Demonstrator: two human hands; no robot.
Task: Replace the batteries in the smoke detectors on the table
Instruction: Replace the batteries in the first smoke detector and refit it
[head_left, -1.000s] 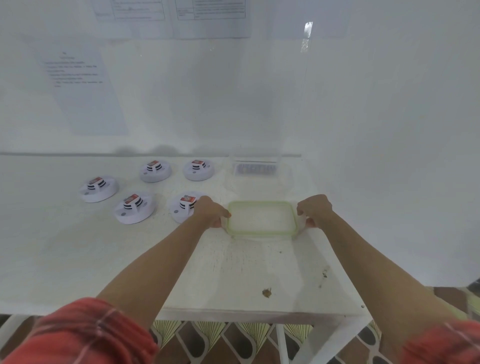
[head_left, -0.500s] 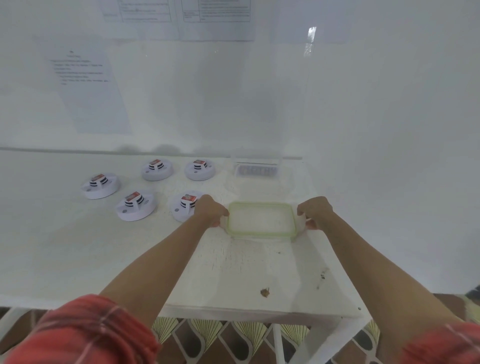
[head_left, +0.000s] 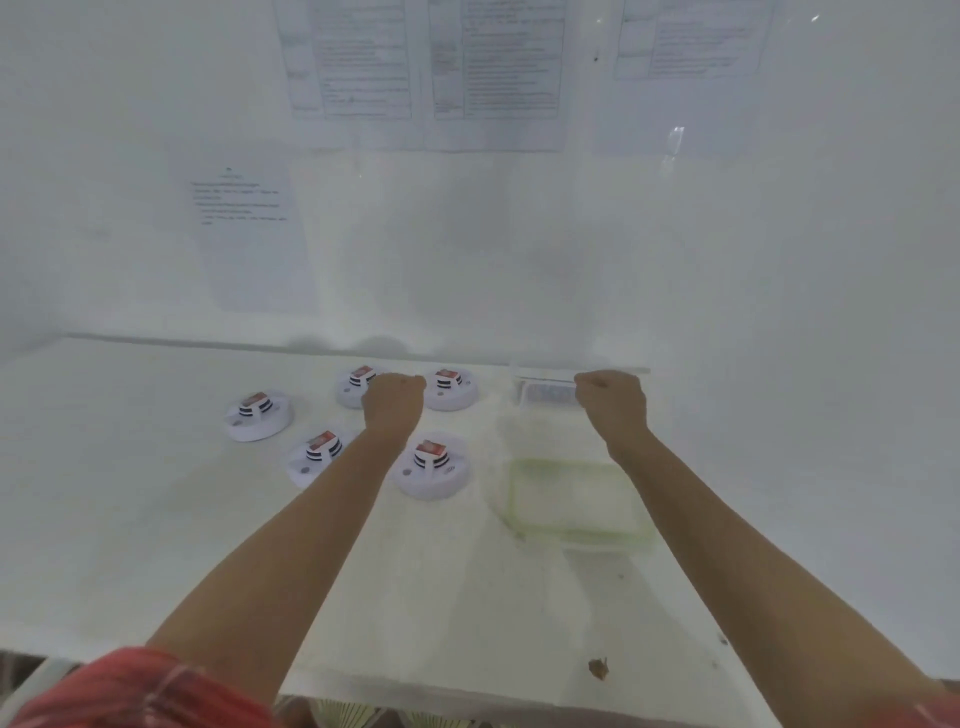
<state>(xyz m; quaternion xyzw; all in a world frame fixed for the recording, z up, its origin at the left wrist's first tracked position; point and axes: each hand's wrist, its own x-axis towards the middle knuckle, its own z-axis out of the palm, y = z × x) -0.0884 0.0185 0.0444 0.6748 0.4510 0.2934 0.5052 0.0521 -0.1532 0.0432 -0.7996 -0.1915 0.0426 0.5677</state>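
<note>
1. Five round white plastic smoke detectors sit on the white tabletop (head_left: 156, 519) left of centre, each showing a red-topped battery in a black-striped hub: far left (head_left: 258, 415), front left (head_left: 317, 457), front right (head_left: 432, 466), rear left (head_left: 353, 387), rear right (head_left: 450, 388).
2. Your left hand (head_left: 393, 402) is curled into a fist between the two rear detectors; you hold nothing visible.
3. Your right hand (head_left: 612, 402) is fisted near the clear box (head_left: 545, 392); whether its grip holds anything cannot be told.
4. The green-rimmed clear container (head_left: 571, 501) lies nearer you.
</note>
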